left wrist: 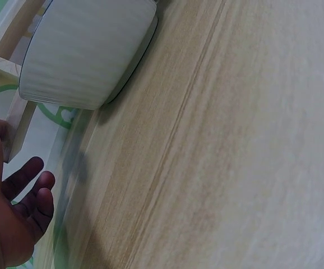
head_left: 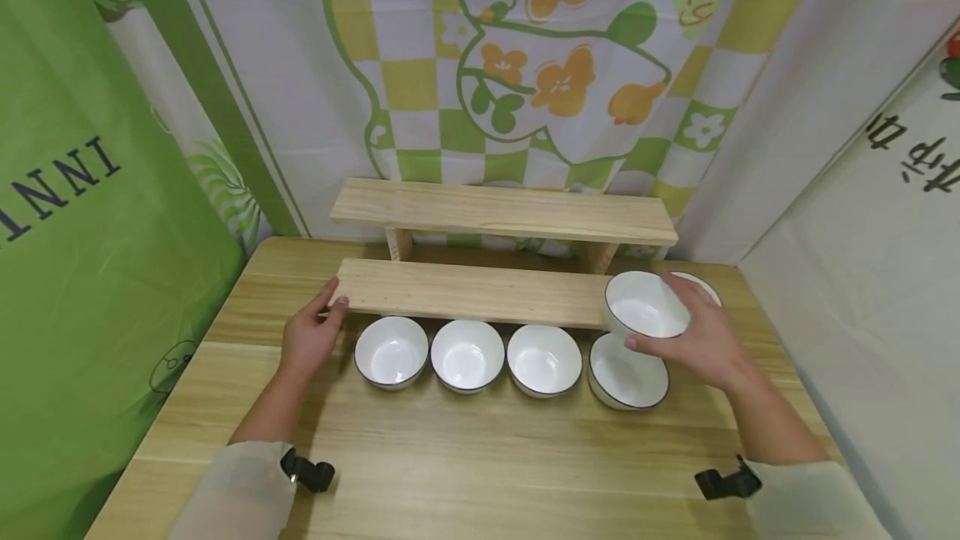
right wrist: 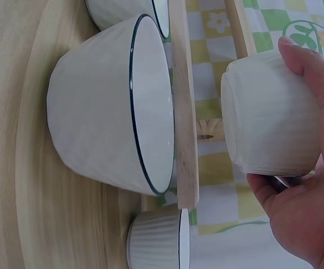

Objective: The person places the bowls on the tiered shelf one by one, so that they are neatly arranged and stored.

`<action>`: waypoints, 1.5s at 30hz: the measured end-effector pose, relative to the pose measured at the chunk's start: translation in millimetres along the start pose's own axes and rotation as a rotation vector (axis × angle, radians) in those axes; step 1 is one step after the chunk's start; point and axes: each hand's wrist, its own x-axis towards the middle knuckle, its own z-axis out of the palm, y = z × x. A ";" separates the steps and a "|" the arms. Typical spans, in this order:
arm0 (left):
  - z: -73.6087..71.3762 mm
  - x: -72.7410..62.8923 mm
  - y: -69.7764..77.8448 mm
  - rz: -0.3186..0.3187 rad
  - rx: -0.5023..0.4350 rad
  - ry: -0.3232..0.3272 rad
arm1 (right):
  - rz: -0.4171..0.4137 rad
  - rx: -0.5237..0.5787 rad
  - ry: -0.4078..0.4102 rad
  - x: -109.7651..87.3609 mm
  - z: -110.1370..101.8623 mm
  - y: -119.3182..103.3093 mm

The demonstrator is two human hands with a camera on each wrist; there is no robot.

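Observation:
My right hand (head_left: 708, 340) grips a white bowl (head_left: 645, 307) by its side, thumb towards me and fingers at the far side. In the right wrist view this held bowl (right wrist: 271, 115) is upright, above the level of the lower board. My left hand (head_left: 311, 336) holds the left end of the two-tier wooden shelf (head_left: 465, 290), thumb at the lower board's front corner. The left wrist view shows its other fingers (left wrist: 36, 193) loosely bent below the board. Several white bowls with dark rims, such as this leftmost bowl (head_left: 392, 352), stand in a row before the shelf.
Partly hidden by my right hand, another white bowl (head_left: 701, 283) stands beyond the shelf's right end. The upper board (head_left: 502, 211) rises at the back, near a patterned curtain (head_left: 420, 90). Everything stands on a wooden table (head_left: 480, 465), with a green cloth (head_left: 90, 273) at left.

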 end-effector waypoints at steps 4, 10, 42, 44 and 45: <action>-0.2 0.1 -0.3 0.000 0.004 -0.001 | 0.000 0.003 -0.007 3.8 2.3 -3.6; -0.6 0.0 -0.8 0.002 0.011 -0.004 | -0.019 0.010 -0.014 8.9 5.7 -6.1; 0.4 1.2 -3.0 0.015 0.022 0.015 | -0.026 0.066 -0.055 31.1 17.4 -32.0; 0.4 1.5 -3.2 0.017 0.022 0.013 | -0.030 0.066 -0.056 32.7 18.5 -34.3; 0.4 1.8 -3.3 0.018 0.022 0.012 | -0.034 0.065 -0.056 33.6 19.1 -35.4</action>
